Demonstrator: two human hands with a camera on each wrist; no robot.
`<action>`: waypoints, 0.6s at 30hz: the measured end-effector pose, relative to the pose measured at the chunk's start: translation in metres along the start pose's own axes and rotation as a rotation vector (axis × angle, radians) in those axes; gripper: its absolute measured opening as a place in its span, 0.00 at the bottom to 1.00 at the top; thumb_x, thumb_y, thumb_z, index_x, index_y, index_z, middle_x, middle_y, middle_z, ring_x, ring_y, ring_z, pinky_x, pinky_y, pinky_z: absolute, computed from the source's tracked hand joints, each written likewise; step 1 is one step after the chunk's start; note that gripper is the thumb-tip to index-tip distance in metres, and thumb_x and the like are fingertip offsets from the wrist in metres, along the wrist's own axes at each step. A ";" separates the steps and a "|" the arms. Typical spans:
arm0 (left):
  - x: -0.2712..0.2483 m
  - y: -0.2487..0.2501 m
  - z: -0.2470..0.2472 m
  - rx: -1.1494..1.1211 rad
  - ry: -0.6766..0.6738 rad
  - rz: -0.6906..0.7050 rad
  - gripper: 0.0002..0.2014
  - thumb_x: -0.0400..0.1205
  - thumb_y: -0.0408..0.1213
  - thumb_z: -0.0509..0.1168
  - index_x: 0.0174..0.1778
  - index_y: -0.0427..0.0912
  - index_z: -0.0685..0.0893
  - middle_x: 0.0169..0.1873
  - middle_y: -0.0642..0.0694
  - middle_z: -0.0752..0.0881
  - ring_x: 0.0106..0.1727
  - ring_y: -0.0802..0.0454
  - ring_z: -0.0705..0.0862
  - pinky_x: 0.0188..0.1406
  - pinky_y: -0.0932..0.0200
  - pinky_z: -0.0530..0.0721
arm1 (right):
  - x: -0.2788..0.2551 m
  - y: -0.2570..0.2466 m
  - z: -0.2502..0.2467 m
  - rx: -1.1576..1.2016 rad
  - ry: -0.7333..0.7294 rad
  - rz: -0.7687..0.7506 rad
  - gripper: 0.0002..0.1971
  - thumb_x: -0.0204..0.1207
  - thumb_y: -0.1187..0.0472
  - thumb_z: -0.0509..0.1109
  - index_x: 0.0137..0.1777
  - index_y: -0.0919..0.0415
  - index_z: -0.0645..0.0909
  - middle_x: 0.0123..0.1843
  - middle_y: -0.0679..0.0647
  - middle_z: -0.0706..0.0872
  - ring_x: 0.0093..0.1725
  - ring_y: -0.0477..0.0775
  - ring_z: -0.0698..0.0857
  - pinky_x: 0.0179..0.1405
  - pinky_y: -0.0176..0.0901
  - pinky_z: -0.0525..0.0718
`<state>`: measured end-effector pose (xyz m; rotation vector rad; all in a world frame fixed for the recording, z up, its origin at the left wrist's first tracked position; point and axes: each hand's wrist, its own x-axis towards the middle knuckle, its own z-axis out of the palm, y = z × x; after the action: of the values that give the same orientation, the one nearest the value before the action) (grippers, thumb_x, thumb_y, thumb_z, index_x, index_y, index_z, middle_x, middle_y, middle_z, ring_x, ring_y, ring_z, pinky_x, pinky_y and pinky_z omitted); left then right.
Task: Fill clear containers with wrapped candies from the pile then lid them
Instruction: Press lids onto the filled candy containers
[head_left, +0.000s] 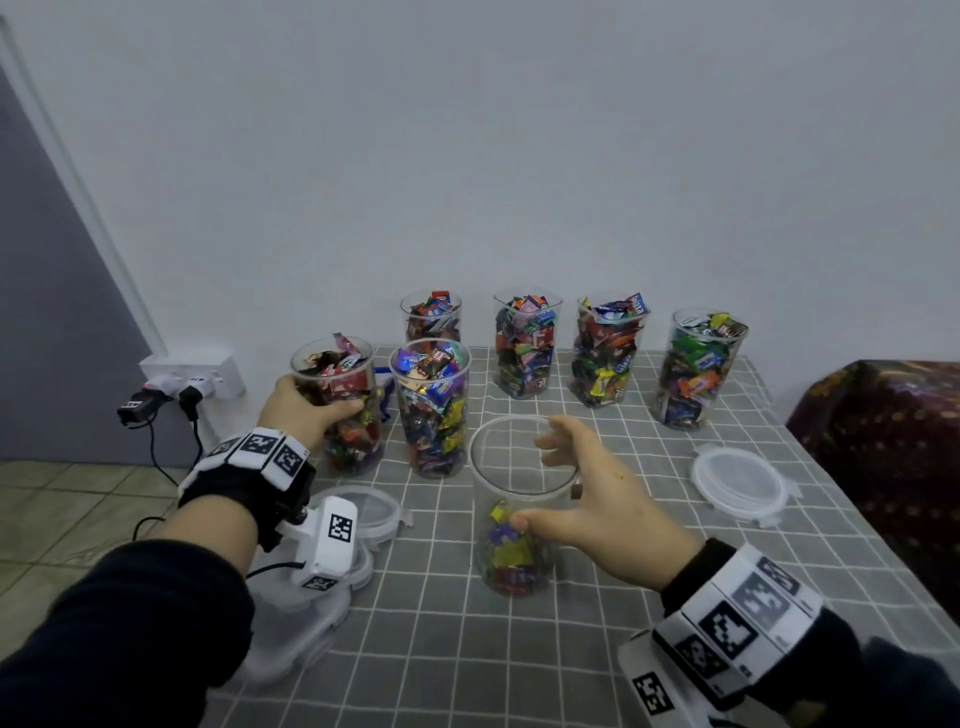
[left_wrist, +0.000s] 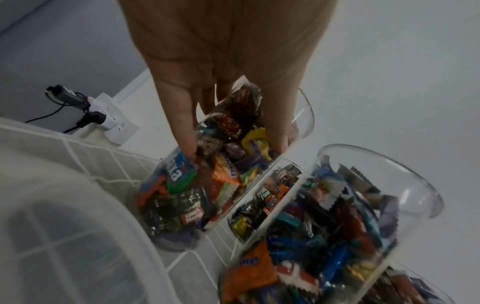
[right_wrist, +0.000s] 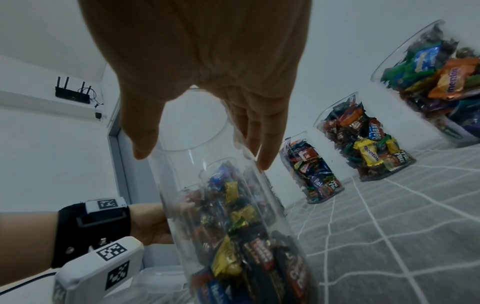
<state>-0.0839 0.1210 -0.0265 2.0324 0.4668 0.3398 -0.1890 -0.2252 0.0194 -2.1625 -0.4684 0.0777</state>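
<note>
A clear container (head_left: 519, 512) holding a low layer of wrapped candies stands mid-table. My right hand (head_left: 535, 483) is spread around its upper part, thumb in front and fingers behind the rim, all fairly straight. In the right wrist view this hand (right_wrist: 202, 158) straddles the same container (right_wrist: 233, 226); whether it touches the glass I cannot tell. My left hand (head_left: 317, 410) grips a full candy container (head_left: 337, 410) at the left. The left wrist view shows the left hand (left_wrist: 231, 139) wrapped round that container (left_wrist: 187, 195). No loose candy pile is in view.
Several other full containers stand behind: one (head_left: 431, 410) beside the gripped one, others (head_left: 527, 345) (head_left: 693, 371) by the wall. A lid (head_left: 740, 480) lies at right, more lids (head_left: 374, 509) under my left wrist. The grey checked cloth (head_left: 623, 597) ends at a dark patterned seat (head_left: 883, 441).
</note>
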 end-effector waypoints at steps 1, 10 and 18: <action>-0.002 0.005 0.002 -0.014 -0.011 -0.006 0.49 0.46 0.61 0.82 0.61 0.39 0.81 0.53 0.42 0.89 0.53 0.44 0.87 0.57 0.41 0.84 | 0.000 0.001 0.000 0.001 -0.003 -0.002 0.49 0.63 0.49 0.82 0.78 0.49 0.55 0.68 0.41 0.72 0.66 0.41 0.74 0.57 0.31 0.73; -0.010 0.052 -0.002 0.075 -0.258 -0.144 0.24 0.79 0.22 0.65 0.71 0.28 0.70 0.64 0.28 0.78 0.38 0.48 0.80 0.23 0.66 0.85 | 0.001 0.007 0.003 0.017 0.008 -0.016 0.50 0.62 0.47 0.82 0.79 0.48 0.54 0.68 0.38 0.72 0.67 0.38 0.73 0.53 0.24 0.72; 0.022 0.058 -0.033 0.333 -0.128 -0.198 0.23 0.81 0.34 0.67 0.72 0.33 0.74 0.63 0.33 0.78 0.63 0.37 0.78 0.51 0.46 0.79 | 0.001 0.010 0.005 0.034 0.016 -0.022 0.47 0.61 0.46 0.82 0.73 0.40 0.54 0.66 0.31 0.70 0.67 0.33 0.72 0.60 0.31 0.74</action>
<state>-0.0681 0.1313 0.0412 2.2875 0.6742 0.0090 -0.1860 -0.2265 0.0084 -2.1231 -0.4781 0.0554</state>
